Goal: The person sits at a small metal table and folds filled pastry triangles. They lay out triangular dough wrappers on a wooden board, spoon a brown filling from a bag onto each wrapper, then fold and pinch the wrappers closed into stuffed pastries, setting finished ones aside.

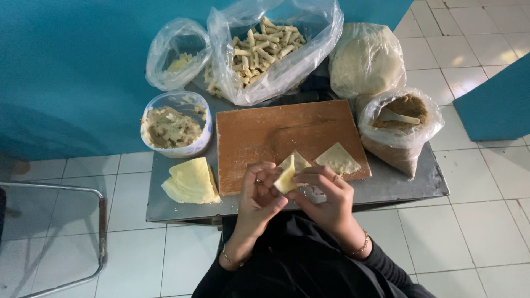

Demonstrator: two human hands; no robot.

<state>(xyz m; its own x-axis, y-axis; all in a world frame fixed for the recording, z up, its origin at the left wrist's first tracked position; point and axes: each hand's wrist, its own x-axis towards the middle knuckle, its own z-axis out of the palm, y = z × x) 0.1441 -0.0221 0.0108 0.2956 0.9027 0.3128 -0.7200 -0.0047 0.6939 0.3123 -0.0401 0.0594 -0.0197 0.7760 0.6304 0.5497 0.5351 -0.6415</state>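
Your two hands pinch one pastry sheet between them.

Your left hand (258, 190) and right hand (326, 193) meet over the near edge of the worktop (397, 185), fingers pressed onto a folded pastry sheet (286, 179). Just beyond your grip lie two triangular wrappers (338, 159) on the wooden board (276, 132). Left of your grip sit stacked wrappers (190, 181) and a filling tub (175, 128); farthest, a bag of rolled pastries (265, 49).

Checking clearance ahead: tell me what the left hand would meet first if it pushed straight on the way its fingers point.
Probably the pale folded pastry wrapper already at the left hand's fingers; beyond it, the right hand.
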